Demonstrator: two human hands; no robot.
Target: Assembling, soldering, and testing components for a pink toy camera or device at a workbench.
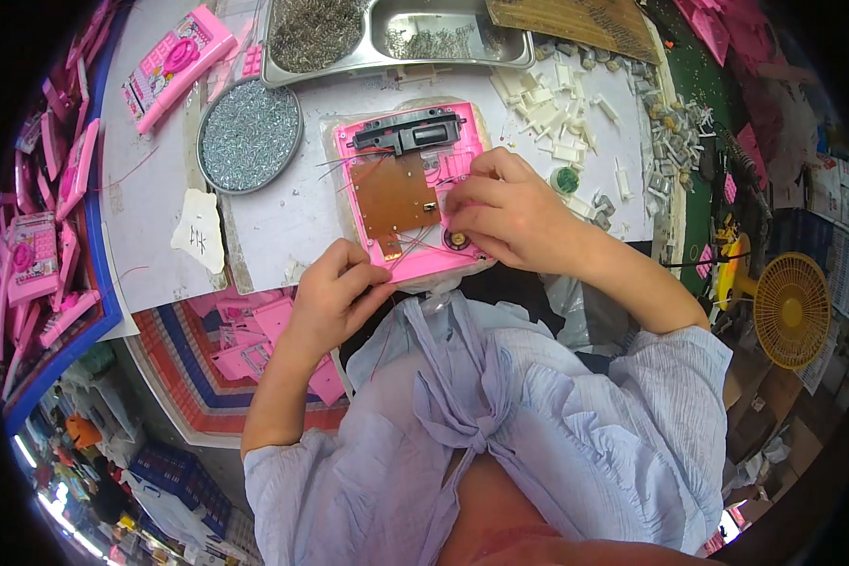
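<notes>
Before me a pink plastic toy housing (424, 268) lies open side up. A brown circuit board (387, 198) is inside it, with a black battery-box-like part (415, 134) along the far edge. Thin red and dark wires run over the board. A small round speaker (457, 241) sits near the right front corner. My left hand (335, 294) grips the housing's near left corner between thumb and fingers. Over the right side, above the speaker, my right hand (519, 209) has its fingers bent together. Whatever they hold is hidden.
A round dish of small screws (251, 137) stands left, with a metal tray (406, 58) of springs behind. White plastic pieces (552, 108) are scattered at right. A finished-looking pink toy (177, 66) lies far left. A yellow fan (790, 309) stands right.
</notes>
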